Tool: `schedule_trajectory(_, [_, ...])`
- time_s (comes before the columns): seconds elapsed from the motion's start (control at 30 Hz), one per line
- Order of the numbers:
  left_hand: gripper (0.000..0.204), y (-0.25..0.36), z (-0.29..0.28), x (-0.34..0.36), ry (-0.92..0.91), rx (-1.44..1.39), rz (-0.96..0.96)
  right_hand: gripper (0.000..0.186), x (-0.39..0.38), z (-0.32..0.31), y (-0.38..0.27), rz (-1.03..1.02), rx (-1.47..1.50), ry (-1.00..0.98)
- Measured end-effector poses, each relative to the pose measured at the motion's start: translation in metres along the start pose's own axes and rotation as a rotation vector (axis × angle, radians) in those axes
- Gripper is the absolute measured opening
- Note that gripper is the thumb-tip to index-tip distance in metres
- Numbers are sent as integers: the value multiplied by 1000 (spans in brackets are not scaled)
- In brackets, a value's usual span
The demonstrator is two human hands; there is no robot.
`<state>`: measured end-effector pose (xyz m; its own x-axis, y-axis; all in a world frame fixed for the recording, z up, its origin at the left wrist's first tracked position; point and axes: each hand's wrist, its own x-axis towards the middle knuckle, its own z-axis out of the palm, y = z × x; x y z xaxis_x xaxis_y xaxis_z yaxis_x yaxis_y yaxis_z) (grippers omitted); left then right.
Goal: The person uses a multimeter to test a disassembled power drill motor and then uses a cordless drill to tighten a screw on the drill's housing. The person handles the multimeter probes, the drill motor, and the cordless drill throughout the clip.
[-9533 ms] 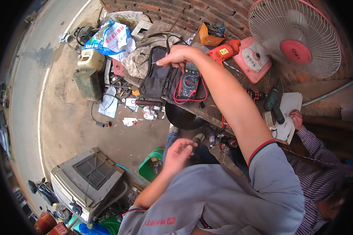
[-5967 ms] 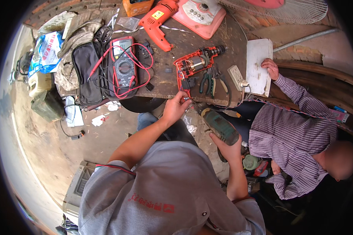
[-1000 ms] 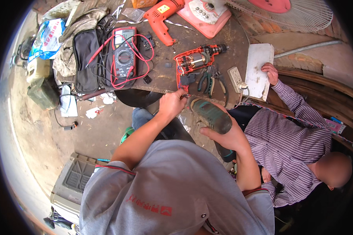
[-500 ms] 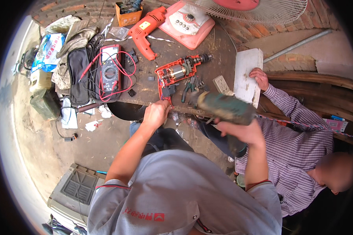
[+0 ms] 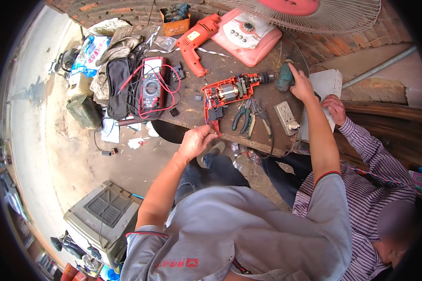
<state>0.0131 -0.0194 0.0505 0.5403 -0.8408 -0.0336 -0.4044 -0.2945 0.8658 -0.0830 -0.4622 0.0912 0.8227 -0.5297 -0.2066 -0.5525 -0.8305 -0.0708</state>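
Observation:
An orange power drill with its housing opened [image 5: 226, 92] lies on the wooden table, its motor, gears and chuck exposed. At the table's front edge my left hand [image 5: 198, 142] is closed, fingers pinching the lower end of that drill's handle. My right hand [image 5: 302, 84] reaches to the table's far right. It grips a dark green cordless drill [image 5: 284, 77], which is at the tabletop beside a white board; its handle is mostly hidden by my hand. Between my arms lie green-handled pliers [image 5: 240, 118] and a second pair of pliers [image 5: 259, 117].
A multimeter [image 5: 152, 88] with red and black leads lies left, beside a black pouch [image 5: 120, 91]. Behind are a whole orange drill [image 5: 192, 45] and a pink fan base [image 5: 250, 40]. A power strip [image 5: 286, 118] sits right. Another person's hand [image 5: 334, 109] rests on the white board [image 5: 324, 84].
My right hand has carried the green cordless drill from over the front edge to the far right of the table. My left hand stays at the opened drill's handle. The view has shifted.

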Motion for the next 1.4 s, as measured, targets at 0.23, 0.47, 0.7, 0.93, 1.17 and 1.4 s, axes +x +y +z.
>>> schedule_trajectory(0.23, [20, -10, -15, 4, 378, 70, -385, 81, -16, -1, -3, 54, 80, 70])
schedule_trajectory(0.47, [23, -20, -23, 40, 245, 359, -251, 18, -147, 6, -156, 58, 948, 301])
schedule_trajectory(0.7, [28, -13, -35, 18, 128, 20, -356, 32, -228, 124, -269, 277, 1176, 12])
schedule_trajectory(0.93, [32, -32, -2, 2, -43, -424, -431, 35, -212, 128, -299, 415, 945, 118])
schedule_trajectory(1.17, [23, -44, 0, 9, -107, -762, -480, 28, -200, 150, -304, 447, 1348, 184])
schedule_trajectory(1.4, [22, -31, -4, 8, -115, -885, -547, 25, -204, 131, -299, 460, 1124, 142])
